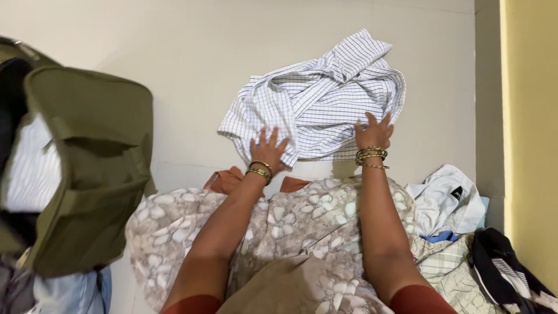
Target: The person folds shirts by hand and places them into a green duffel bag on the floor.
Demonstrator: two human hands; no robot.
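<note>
The crumpled checked shirt point(317, 96) on the pale floor point(174, 52) is pressed flat by the left hand point(268, 150) and right hand point(374, 131), fingers spread wide, and is best smoothed slowly outward.

Home, laundry spot: clothes pile point(459, 232) on tiled floor point(192, 58), olive bag point(87, 157), plain yellow wall point(532, 116).

Rust-red short sleeves on both arms. Stacked gold bangles at left hand point(268, 150) and right hand point(373, 131) wrists. Beige floral-print garment over lap.
</note>
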